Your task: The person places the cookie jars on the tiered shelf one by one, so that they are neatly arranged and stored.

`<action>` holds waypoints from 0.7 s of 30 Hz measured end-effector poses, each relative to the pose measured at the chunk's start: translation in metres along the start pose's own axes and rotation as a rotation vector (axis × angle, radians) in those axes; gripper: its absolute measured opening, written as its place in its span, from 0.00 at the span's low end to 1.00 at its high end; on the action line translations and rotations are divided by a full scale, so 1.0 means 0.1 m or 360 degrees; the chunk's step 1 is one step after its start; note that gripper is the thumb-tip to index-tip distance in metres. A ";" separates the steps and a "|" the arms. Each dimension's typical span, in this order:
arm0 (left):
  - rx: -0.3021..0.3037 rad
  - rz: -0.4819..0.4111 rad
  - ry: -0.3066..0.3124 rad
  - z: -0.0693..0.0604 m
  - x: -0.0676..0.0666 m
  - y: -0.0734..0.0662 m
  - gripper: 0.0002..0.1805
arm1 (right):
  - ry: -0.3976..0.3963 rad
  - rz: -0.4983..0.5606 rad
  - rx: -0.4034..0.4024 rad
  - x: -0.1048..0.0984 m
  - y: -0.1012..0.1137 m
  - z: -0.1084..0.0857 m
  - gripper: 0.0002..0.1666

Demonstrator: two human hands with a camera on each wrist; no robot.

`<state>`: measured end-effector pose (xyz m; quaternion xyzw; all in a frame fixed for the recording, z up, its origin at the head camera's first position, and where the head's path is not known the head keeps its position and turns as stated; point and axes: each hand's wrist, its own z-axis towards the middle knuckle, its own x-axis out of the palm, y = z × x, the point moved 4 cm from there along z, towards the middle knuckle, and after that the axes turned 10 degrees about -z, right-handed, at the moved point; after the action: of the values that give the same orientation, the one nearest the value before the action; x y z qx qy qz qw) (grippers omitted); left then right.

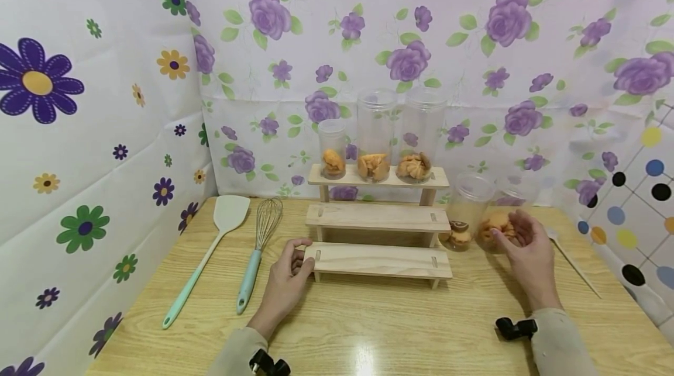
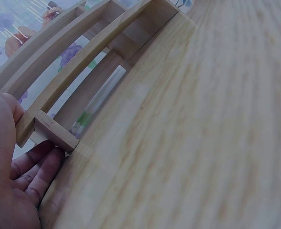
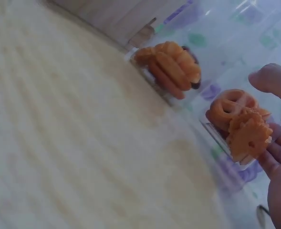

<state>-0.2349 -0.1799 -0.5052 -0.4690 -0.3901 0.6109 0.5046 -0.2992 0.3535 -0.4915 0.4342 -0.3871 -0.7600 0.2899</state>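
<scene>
A three-step wooden display shelf [image 1: 379, 258] stands on the table. My left hand [image 1: 288, 271] grips the left end of its lowest step; the left wrist view shows the curled fingers [image 2: 37, 169] beside the end leg. At the back right, my right hand [image 1: 532, 256] is around a clear cookie jar [image 1: 495, 230], thumb on one side and fingers on the other. Pretzel-shaped and round cookies [image 3: 247, 129] lie in that jar. Immediately left stands another clear jar [image 1: 466, 212] with cookies. Thumb contact on the glass-clear wall is hard to see.
On the top step stand a short jar [image 1: 332, 148] and two tall jars [image 1: 375, 130], each with cookies. Left of the shelf lie a spatula [image 1: 207, 253] and a whisk [image 1: 256, 256]. A thin white-handled utensil [image 1: 576, 265] lies right. Floral cloth [image 1: 316, 42] hangs behind.
</scene>
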 end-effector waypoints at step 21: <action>0.0000 0.0009 -0.0003 0.00 0.01 -0.03 0.20 | -0.0415 0.0329 -0.0177 -0.73 1.04 -0.02 0.39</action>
<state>-0.2339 -0.1788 -0.5030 -0.4696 -0.3892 0.6127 0.5026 -0.2534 0.3538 -0.3730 0.2732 -0.4215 -0.7962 0.3374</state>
